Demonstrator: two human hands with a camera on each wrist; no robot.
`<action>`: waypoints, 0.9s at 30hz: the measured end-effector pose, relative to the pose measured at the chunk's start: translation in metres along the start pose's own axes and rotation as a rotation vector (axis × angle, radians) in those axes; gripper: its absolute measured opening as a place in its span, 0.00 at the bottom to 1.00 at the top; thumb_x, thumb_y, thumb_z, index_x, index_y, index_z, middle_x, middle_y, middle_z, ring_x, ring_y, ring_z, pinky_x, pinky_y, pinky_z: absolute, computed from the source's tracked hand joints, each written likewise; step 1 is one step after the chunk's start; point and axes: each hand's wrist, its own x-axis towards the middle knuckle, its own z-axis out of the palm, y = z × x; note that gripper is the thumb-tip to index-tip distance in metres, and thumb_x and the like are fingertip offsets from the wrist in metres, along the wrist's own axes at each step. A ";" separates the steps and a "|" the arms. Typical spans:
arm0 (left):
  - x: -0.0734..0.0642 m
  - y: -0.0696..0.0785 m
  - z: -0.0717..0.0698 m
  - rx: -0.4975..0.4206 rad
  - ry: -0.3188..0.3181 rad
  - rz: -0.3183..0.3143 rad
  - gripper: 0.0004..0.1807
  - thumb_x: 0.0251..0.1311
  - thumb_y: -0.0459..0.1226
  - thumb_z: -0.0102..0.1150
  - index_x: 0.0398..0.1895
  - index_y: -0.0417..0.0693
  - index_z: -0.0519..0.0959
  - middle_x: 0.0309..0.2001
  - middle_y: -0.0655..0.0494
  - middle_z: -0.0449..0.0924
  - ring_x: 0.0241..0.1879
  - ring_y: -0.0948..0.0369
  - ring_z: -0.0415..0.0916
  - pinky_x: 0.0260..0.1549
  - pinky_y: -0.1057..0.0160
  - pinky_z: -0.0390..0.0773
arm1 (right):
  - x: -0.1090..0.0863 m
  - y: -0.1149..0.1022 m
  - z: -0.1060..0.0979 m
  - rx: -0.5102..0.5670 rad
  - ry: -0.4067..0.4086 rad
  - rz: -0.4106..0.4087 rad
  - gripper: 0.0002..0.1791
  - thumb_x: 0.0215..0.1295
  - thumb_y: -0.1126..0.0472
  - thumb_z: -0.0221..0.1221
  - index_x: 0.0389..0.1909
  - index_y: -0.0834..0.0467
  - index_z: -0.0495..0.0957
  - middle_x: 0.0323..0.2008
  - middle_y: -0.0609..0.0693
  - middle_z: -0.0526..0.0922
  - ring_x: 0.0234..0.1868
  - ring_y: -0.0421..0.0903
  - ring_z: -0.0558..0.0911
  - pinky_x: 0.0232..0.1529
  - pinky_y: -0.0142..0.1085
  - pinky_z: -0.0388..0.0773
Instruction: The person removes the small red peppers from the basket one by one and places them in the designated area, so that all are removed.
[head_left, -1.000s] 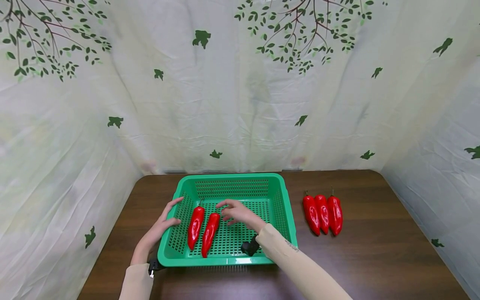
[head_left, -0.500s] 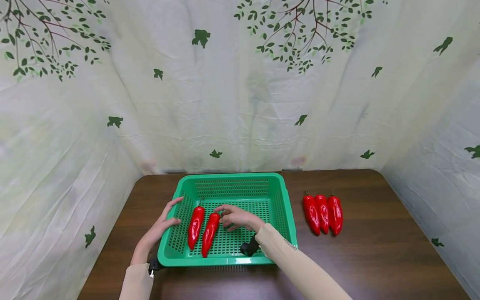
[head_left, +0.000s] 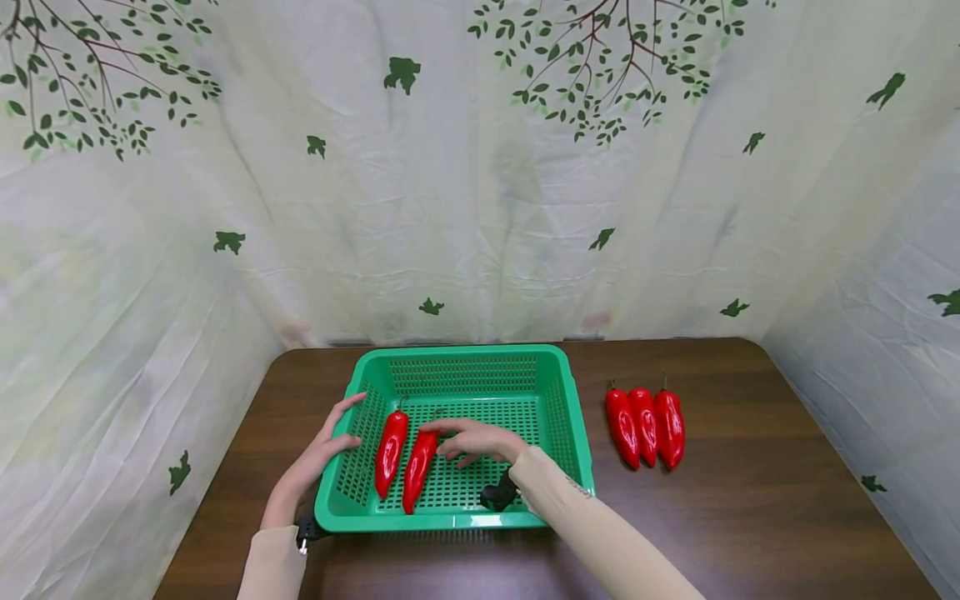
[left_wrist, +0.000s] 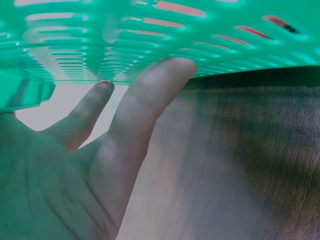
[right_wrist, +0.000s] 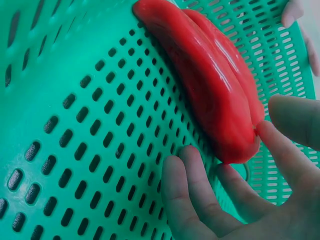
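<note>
A green plastic basket (head_left: 457, 522) with slotted walls holds two glossy red peppers, the left pepper (head_left: 391, 458) and the right pepper (head_left: 416, 483), lying side by side with stems pointing away. My right hand (head_left: 483, 440) reaches inside over the right pepper's stem end. In the right wrist view, its fingertips touch the end of the nearer red pepper (right_wrist: 215, 90), while the thumb (right_wrist: 297, 120) stands beside it. My left hand (head_left: 322, 450) rests at the basket's left side, thumb and fingers spread. Its extended thumb (left_wrist: 142, 107) lies against the slotted wall in the left wrist view.
Three more red peppers (head_left: 645, 429) lie in a row on the brown wooden table (head_left: 757, 500), right of the basket. A black wrist camera (head_left: 498, 496) hangs under the right wrist within the basket. Behind the table hangs a pale curtain (head_left: 510, 250) with leaf prints.
My right hand has moved slightly left, from beside the right pepper to over its stem end. The left hand, basket and peppers have stayed where they were.
</note>
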 end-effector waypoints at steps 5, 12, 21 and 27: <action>0.000 0.001 0.000 0.020 -0.002 0.015 0.35 0.65 0.33 0.45 0.74 0.57 0.48 0.71 0.40 0.40 0.63 0.35 0.53 0.46 0.50 0.76 | 0.000 0.000 0.000 -0.002 -0.014 -0.008 0.26 0.66 0.69 0.52 0.66 0.54 0.69 0.62 0.52 0.69 0.55 0.57 0.74 0.51 0.51 0.74; -0.001 0.003 0.001 0.034 0.003 0.011 0.35 0.64 0.33 0.45 0.74 0.57 0.47 0.71 0.40 0.40 0.63 0.35 0.52 0.46 0.51 0.76 | -0.001 0.002 -0.001 -0.024 -0.052 -0.020 0.24 0.66 0.67 0.52 0.64 0.54 0.72 0.67 0.51 0.64 0.56 0.53 0.74 0.51 0.49 0.75; -0.001 0.002 0.001 0.047 0.006 0.018 0.35 0.65 0.34 0.45 0.74 0.57 0.48 0.71 0.40 0.41 0.63 0.36 0.52 0.47 0.52 0.74 | 0.001 0.002 0.000 0.007 -0.040 -0.052 0.24 0.65 0.71 0.51 0.62 0.56 0.73 0.68 0.53 0.63 0.52 0.50 0.76 0.54 0.47 0.73; -0.001 0.001 0.000 0.034 0.014 0.000 0.35 0.64 0.33 0.45 0.73 0.59 0.48 0.70 0.41 0.42 0.63 0.37 0.54 0.46 0.52 0.75 | 0.005 0.004 -0.001 0.054 -0.034 -0.118 0.22 0.65 0.72 0.51 0.59 0.60 0.75 0.63 0.51 0.69 0.50 0.49 0.77 0.55 0.47 0.72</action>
